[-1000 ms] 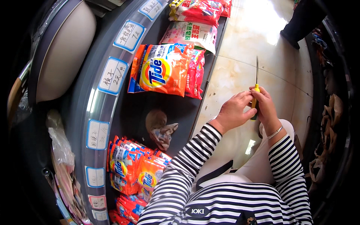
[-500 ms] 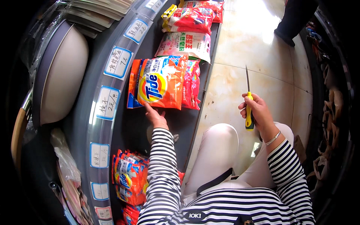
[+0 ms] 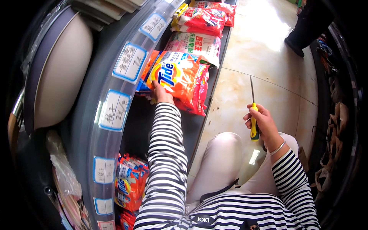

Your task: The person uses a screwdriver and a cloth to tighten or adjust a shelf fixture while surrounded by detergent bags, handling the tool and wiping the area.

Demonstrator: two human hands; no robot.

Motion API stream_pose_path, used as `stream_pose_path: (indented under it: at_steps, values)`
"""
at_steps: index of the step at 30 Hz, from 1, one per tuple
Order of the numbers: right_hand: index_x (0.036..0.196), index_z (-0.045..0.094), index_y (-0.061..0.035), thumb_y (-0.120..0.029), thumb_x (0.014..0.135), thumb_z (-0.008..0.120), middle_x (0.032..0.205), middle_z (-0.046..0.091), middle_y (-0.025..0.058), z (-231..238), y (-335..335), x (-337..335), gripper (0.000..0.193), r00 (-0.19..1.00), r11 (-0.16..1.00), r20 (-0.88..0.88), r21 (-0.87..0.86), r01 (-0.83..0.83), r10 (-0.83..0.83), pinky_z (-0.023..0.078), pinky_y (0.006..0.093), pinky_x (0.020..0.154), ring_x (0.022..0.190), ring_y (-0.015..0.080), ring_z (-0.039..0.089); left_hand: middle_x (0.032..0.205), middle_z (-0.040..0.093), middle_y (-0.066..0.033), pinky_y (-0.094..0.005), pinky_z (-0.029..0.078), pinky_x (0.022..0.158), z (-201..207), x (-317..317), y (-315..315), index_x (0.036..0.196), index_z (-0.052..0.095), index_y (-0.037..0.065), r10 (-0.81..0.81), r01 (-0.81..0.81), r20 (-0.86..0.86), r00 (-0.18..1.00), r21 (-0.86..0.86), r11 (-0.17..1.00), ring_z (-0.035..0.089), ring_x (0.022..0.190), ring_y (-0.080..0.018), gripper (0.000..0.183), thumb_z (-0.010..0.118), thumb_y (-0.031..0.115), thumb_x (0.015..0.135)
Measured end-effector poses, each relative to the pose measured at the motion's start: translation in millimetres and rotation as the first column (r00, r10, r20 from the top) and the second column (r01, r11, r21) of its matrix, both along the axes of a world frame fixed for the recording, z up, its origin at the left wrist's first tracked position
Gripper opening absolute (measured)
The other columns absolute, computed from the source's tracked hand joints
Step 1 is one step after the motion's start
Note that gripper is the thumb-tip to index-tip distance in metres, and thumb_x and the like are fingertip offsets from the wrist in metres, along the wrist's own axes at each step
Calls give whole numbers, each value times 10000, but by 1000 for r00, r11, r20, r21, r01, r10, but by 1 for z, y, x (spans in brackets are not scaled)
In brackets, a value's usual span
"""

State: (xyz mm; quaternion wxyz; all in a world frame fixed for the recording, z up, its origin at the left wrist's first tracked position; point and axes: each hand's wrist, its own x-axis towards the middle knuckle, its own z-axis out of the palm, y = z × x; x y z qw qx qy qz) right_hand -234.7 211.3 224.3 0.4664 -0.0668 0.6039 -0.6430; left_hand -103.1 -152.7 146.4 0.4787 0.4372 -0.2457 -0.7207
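Note:
My left hand (image 3: pixel 161 94) grips the near edge of an orange laundry detergent bag (image 3: pixel 180 74), thumb on top and the other fingers hidden beneath. That bag tilts over a pink-red bag (image 3: pixel 202 97) on the dark lower shelf. Just beyond them lies a white-and-pink bag (image 3: pixel 197 44). In front of my right knee, my right hand (image 3: pixel 261 119) is closed round the yellow and dark green handle of a screwdriver (image 3: pixel 253 122). Its thin metal shaft points away from me.
Smaller orange detergent bags (image 3: pixel 130 184) stand on the shelf beside my left forearm. A clear strip with handwritten labels (image 3: pixel 115 109) edges the upper shelf, where a large pan (image 3: pixel 65 73) stands. Far right, a person's dark leg and shoe (image 3: pixel 295 46) are on the tiled floor (image 3: pixel 237 92).
My left hand has reached forward and taken hold of the orange detergent bag, whose near edge now lifts and creases. My right hand still holds the screwdriver. The view has shifted slightly.

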Motion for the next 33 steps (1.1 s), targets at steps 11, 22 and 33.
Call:
stream_pose_path:
  at_steps: [11, 22, 33]
  values:
    - [1178, 435, -12, -261, 911, 478, 770, 565, 90, 9, 12, -11, 368, 999, 999, -8, -13, 39, -39, 447, 246, 536, 588, 128, 532, 1182, 508, -262, -409, 385, 960, -98, 177, 121, 1184, 492, -17, 49, -30, 998, 33, -48, 998, 492, 1103, -383, 607, 665, 376, 753]
    - [1181, 452, 7, -278, 901, 486, 765, 563, 90, 5, 2, 3, 400, 997, 999, -72, 40, -35, 38, 432, 237, 530, 575, 126, 526, 1380, 288, -237, -407, 262, 1069, -123, 174, 136, 1342, 360, 193, -287, 298, 918, -273, 364, 882, 269, 1312, -336, 761, 709, 300, 674]
    - [1167, 470, -21, -252, 925, 480, 734, 578, 77, -2, -12, 11, 336, 996, 994, -48, 89, -66, 71, 444, 223, 484, 529, 115, 540, 903, 589, -36, -272, 450, 765, -87, 102, 186, 998, 585, 20, -380, 538, 532, 757, -177, 824, 550, 830, -146, 459, 702, 46, 555]
